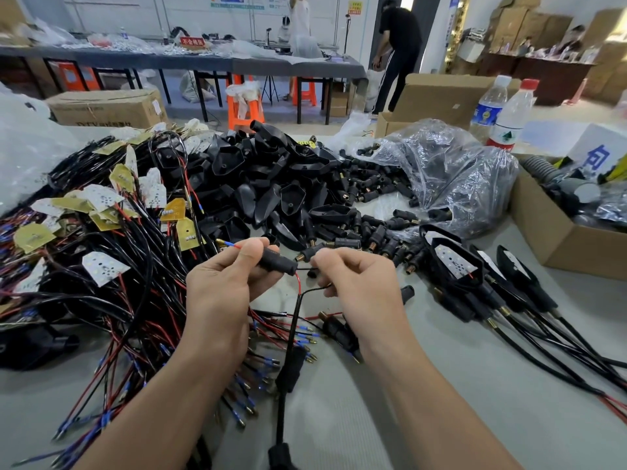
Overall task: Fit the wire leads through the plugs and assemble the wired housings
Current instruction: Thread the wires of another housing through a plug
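- Wires (101, 283), red and black, lie in a tangled heap on the left of the table (475, 385), with white and yellow LED boards (103, 268) on their ends.
- The left hand (220, 286) holds a black plug (276, 262), its fingers and thumb curled round the plug's left half.
- A red lead (298, 283) enters the plug's right end. A blue-sleeved tip (230, 245) sticks out past the left fingers.
- A black cable (291, 330) runs up from the near edge and splits just below the plug into the red lead and a black lead (317, 289).
- The right hand (359, 283) pinches the black lead between thumb and forefinger, just beside the plug's right end.
- Behind the hands is a heap of empty black housings (271, 174), with loose plugs (373, 184) scattered to its right.
- Right of the hands lie wired housings (454, 262) with boards inside, their cables trailing toward the near right.
- Farther right are a clear bag (451, 171), two bottles (488, 106) and an open carton (556, 239).
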Motion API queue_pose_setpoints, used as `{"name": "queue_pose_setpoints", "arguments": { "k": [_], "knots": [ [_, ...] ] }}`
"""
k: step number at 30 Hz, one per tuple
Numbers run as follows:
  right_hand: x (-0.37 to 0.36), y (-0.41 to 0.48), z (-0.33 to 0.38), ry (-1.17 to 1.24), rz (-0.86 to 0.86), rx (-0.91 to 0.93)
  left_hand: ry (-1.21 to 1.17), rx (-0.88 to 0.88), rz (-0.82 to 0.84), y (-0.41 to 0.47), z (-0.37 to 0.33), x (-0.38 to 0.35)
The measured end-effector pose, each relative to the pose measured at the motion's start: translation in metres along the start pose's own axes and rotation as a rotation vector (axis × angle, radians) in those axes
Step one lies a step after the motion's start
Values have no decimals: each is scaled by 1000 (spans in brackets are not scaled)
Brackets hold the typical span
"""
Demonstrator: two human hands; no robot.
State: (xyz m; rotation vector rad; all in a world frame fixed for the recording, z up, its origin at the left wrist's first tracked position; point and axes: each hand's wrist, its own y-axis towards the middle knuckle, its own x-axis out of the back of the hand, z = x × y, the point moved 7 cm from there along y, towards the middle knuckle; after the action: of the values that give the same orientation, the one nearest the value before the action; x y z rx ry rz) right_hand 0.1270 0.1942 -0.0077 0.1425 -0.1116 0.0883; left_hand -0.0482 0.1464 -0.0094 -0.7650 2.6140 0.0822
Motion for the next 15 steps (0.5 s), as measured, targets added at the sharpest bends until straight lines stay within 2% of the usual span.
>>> {"name": "queue_pose_setpoints", "arguments": {
  "k": [2, 4, 7, 12, 15],
  "knots": [
    [8, 3, -5, 99, 9, -70, -18, 17, -15, 1, 1, 1],
    [9, 4, -4, 96, 48, -70, -37, 23, -31, 1, 1, 1],
    [7, 2, -3, 44, 71, -47, -44, 23, -40, 1, 2, 1],
    [7, -2, 4, -130, 6, 58, -8, 6, 11, -3, 5, -4],
    [5, -2, 4, -127, 23, 56, -26, 16, 27, -2, 6, -7]
  ]
}}
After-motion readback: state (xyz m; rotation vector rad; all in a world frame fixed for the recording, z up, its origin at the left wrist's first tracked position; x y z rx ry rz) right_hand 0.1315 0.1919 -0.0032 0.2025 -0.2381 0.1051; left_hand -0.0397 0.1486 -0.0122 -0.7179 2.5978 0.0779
